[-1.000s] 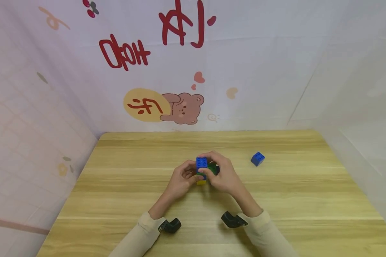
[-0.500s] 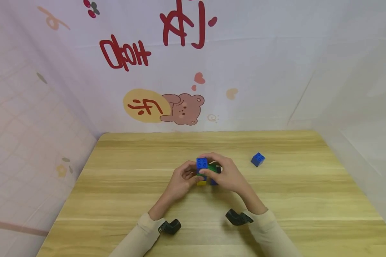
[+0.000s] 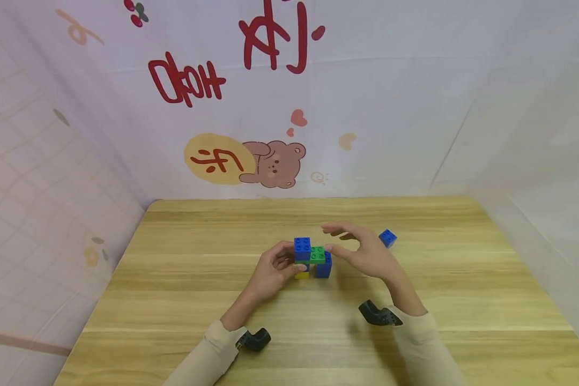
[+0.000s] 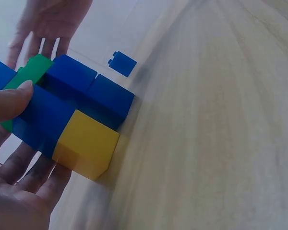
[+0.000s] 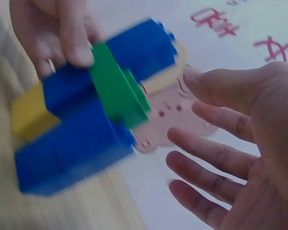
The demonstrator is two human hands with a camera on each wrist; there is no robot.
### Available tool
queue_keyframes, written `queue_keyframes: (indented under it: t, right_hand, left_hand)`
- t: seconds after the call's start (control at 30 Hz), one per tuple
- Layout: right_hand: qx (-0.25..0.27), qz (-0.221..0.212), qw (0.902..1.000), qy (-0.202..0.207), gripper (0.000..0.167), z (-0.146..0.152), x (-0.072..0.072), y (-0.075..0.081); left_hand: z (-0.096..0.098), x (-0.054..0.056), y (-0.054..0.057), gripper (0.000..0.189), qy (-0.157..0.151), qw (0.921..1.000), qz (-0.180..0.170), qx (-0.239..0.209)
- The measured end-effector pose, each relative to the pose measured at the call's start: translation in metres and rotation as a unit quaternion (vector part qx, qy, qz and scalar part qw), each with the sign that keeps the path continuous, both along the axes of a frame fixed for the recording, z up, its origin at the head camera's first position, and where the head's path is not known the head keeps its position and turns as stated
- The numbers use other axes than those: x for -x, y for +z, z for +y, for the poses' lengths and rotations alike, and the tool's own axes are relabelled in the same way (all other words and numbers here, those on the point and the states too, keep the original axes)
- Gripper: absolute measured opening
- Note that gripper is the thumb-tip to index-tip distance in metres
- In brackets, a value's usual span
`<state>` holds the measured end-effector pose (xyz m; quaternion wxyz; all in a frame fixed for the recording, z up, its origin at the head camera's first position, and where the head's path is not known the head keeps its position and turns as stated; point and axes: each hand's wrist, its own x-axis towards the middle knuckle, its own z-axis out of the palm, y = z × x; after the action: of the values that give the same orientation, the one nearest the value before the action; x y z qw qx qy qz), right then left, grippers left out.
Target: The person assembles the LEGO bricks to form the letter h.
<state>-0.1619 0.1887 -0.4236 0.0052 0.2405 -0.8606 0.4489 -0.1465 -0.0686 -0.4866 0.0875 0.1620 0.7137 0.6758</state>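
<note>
A structure of toy building bricks stands on the table. One column has a yellow brick (image 4: 88,145) at its foot and a blue brick above. A green brick (image 3: 318,254) bridges from there onto a second column of blue bricks (image 3: 323,268). Another blue brick (image 3: 302,247) sits on the green one's left end. My left hand (image 3: 269,272) grips the yellow-footed column, its thumb in front and its fingers behind. Just right of the structure, my right hand (image 3: 369,256) is held apart from it, fingers spread and holding nothing, as the right wrist view shows.
A loose blue brick (image 3: 388,238) lies on the wooden table (image 3: 222,225) beyond my right hand, partly hidden by it. Printed cloth walls (image 3: 391,107) surround the table at the back and sides. A black wrist camera (image 3: 254,340) sits at each cuff.
My right hand has let go of the top blue brick and moved right, uncovering the green brick and the right-hand blue column. The left hand keeps its hold and has stayed in place.
</note>
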Motion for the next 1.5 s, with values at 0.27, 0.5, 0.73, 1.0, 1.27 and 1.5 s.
queue_keyframes:
  t: [0.27,0.5,0.73,1.0,1.27,1.5]
  right_hand:
    - [-0.002,-0.014,0.9986,-0.05,0.045,0.029,0.01,-0.004]
    - [-0.007,-0.018,0.9964,-0.082,0.049,0.046,0.015,-0.01]
    - [-0.004,-0.013,0.9928,-0.119,0.055,0.064,0.018,-0.014]
    - [-0.011,-0.029,0.9887,-0.147,0.063,0.081,0.022,-0.017]
    - [-0.008,-0.059,0.985,-0.162,0.068,0.094,0.024,-0.024]
    - [-0.01,-0.091,0.9807,-0.173,0.076,0.108,0.024,-0.035]
  left_hand:
    - [-0.002,0.0,0.004,0.044,-0.008,1.0,-0.001,0.005]
    - [-0.003,-0.001,0.011,0.044,-0.013,0.9997,0.017,-0.015]
    - [-0.001,-0.002,0.015,0.044,-0.005,0.9993,0.031,-0.021]
    - [0.001,-0.005,0.019,0.045,0.005,0.9989,0.035,-0.031]
    - [0.001,-0.005,0.02,0.04,0.014,0.9992,0.029,-0.025]
    - [0.002,-0.005,0.019,0.038,0.015,0.9993,0.029,-0.015]
